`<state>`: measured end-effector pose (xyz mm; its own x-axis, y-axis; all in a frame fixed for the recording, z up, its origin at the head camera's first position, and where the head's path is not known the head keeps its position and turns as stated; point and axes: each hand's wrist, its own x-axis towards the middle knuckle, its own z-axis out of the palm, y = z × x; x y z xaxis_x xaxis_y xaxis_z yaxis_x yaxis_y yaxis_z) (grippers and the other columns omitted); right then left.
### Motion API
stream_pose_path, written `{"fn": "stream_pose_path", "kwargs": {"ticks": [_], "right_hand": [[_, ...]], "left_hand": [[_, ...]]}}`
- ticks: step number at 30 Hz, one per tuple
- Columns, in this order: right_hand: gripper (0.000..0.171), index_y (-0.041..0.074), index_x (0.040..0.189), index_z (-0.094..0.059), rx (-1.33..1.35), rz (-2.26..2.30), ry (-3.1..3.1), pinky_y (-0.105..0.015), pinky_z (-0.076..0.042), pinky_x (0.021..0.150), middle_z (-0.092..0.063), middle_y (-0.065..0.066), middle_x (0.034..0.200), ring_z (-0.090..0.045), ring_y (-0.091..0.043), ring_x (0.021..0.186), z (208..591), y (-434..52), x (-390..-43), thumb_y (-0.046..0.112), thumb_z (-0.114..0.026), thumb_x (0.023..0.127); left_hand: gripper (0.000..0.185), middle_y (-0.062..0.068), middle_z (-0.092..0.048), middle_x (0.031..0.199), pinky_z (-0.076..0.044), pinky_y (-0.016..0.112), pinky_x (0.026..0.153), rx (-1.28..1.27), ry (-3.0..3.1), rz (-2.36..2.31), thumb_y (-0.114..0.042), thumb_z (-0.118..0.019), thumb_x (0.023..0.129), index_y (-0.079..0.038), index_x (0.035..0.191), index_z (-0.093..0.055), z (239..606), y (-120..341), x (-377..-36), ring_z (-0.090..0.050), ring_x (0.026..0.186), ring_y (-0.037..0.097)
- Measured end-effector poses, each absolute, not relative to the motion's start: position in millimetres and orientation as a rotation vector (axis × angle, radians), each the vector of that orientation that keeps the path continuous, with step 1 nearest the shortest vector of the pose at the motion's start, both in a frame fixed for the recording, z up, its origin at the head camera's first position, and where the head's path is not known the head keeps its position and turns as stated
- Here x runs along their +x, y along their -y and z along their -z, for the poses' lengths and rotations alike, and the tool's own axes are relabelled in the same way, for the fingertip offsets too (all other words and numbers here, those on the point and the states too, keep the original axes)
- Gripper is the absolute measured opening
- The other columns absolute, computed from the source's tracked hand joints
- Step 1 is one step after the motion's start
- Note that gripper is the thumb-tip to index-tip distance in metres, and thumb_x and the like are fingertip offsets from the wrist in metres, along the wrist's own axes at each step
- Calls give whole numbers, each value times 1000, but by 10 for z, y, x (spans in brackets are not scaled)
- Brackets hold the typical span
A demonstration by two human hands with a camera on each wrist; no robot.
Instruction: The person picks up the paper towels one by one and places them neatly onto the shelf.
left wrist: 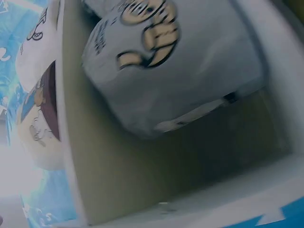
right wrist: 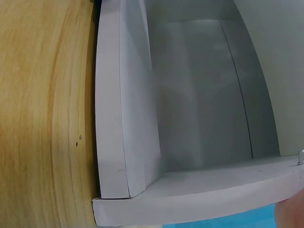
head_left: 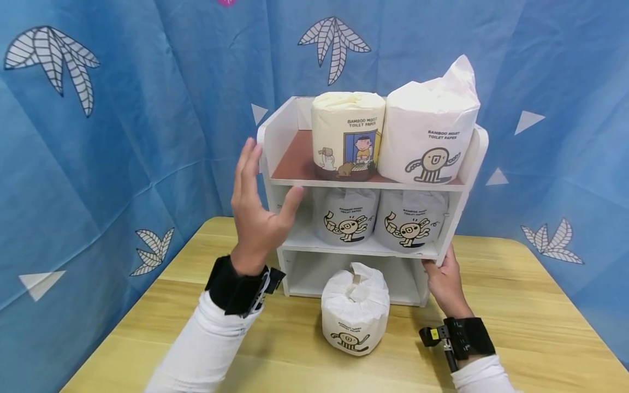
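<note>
Closest to you, a wrapped toilet paper roll [head_left: 355, 315] stands upright on the wooden worktop [head_left: 521, 322], just in front of the white shelf unit's [head_left: 287, 123] bottom opening and touching neither hand; the bottom compartment behind it looks bare in the right wrist view.

Your left hand [head_left: 259, 210] is raised at the unit's left front edge, fingers straight and spread, thumb toward the middle shelf's edge; its grip is open and holds nothing, and I cannot tell whether the palm touches the side panel. Your right hand [head_left: 446, 284] is low at the unit's right front corner, fingers against the side panel beneath the middle shelf; how far they curl round the edge is hidden, so I cannot say whether that grip is closed.

Above, the middle shelf carries two white rolls [head_left: 345, 216] [head_left: 409, 218] side by side; the top shelf carries a cream roll with a cartoon print [head_left: 346, 134] touching a larger white roll [head_left: 428, 131], with bare brown shelf to their left.

My judgement: you are at the stage of steadying or squaring the unit with both hands, the loose roll not yet stowed; the next move would call for freeing one hand, closing it round that roll without crushing the wrapper, and guiding it into a free space without knocking its neighbours.
</note>
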<state>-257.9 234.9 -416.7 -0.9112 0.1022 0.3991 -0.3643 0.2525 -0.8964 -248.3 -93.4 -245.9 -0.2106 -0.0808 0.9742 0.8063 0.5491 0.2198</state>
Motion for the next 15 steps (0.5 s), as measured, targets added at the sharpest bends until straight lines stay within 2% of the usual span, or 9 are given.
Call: {"fn": "stream_pose_path", "kwargs": {"ticks": [6,10,15], "right_hand": [[58,30,155,-16,230,-1689,2164,-35,-39,103,-35,-7,149,-36,-24,134,4167,-2367,-2581,13,-40,104],[57,30,154,-18,229,-1696,2152,-29,-39,102,-36,-6,148,-36,-22,133,4168,-2365,-2587,13,-41,104],[57,29,154,-18,228,-1700,2152,-23,-39,99,-37,-7,147,-38,-21,131,4162,-2353,-2585,13,-40,105]], "left_hand": [[89,22,-29,153,-31,48,109,-494,1671,1042,-60,-53,91,9,143,-33,2836,978,-2451,-29,140,27],[93,19,-23,156,-27,47,111,-401,1728,1154,-60,-55,90,8,147,-26,3099,970,-2468,-25,142,26],[90,18,-17,158,-23,49,113,-358,1729,1235,-47,-61,90,7,149,-20,3404,907,-2446,-22,143,27]]}}
